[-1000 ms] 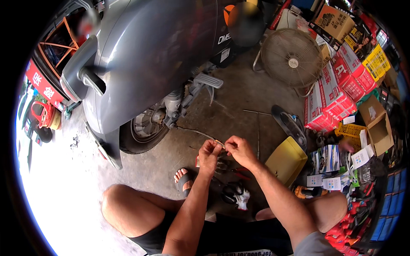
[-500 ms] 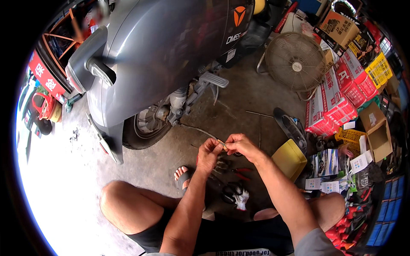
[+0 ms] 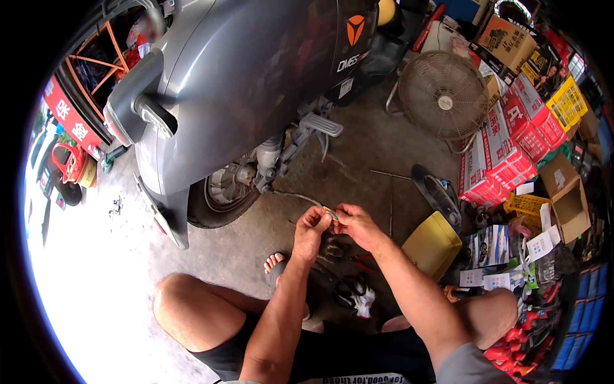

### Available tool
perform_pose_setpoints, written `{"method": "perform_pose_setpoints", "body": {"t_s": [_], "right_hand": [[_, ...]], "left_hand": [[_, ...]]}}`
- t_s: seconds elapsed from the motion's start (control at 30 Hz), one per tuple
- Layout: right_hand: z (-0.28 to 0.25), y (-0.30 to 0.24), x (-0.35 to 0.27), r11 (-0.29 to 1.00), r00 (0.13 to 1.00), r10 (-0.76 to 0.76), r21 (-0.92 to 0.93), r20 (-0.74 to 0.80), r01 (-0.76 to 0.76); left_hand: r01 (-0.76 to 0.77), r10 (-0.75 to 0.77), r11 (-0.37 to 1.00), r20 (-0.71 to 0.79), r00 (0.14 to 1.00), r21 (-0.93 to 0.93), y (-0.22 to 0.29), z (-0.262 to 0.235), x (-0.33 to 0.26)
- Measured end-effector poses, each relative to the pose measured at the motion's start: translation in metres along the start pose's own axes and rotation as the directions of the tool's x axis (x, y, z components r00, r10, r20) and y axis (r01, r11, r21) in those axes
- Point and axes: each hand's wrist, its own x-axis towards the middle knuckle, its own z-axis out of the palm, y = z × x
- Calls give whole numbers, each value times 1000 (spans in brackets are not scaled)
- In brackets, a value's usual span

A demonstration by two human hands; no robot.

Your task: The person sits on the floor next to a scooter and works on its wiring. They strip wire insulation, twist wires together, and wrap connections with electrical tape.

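Observation:
A dark cable (image 3: 295, 196) runs from the hub of the scooter's rear wheel (image 3: 220, 200) to my hands. At its end show thin coloured wires (image 3: 330, 212), yellow-orange and bluish. My left hand (image 3: 309, 233) pinches the cable end between thumb and fingers. Close against it, my right hand (image 3: 355, 225) is closed on the same wires, fingertips nearly touching the left thumb. The exact join between the fingertips is hidden. Above stands the grey scooter (image 3: 243, 83). On the floor under my hands lie red-handled pliers (image 3: 363, 261) and a black roll (image 3: 347, 291) beside a crumpled white cloth (image 3: 364, 303).
A yellow tray (image 3: 432, 246) and a black plastic cover (image 3: 437, 195) lie to the right. A floor fan (image 3: 444, 96) stands farther back. Red-and-white cartons (image 3: 499, 157) and an opened cardboard box (image 3: 569, 205) crowd the right side. A T-shaped metal rod (image 3: 391, 198) rests on the concrete.
My right hand has come closer to the left and its fingers have drawn in around the wires. A bluish wire now shows beside the yellow-orange one. The view has shifted slightly.

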Motion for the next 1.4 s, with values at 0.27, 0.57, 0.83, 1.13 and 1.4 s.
{"method": "perform_pose_setpoints", "body": {"t_s": [0.27,0.57,0.83,1.13,1.4], "right_hand": [[17,-2,-4,746,849,-484,-607,-212,274],[39,-54,-13,456,783,-619,-786,56,417],[32,-65,10,334,764,-630,-840,138,427],[22,-54,40,621,905,-418,-752,-79,222],[13,-35,46,852,918,-373,-440,-134,282]], "left_hand": [[16,9,995,-261,965,94,8,25,3],[21,22,985,-250,968,169,17,24,10],[-36,148,890,-212,966,454,9,18,15],[-73,269,648,-137,953,758,6,2,12],[9,133,859,-240,962,511,1,5,13]]}}
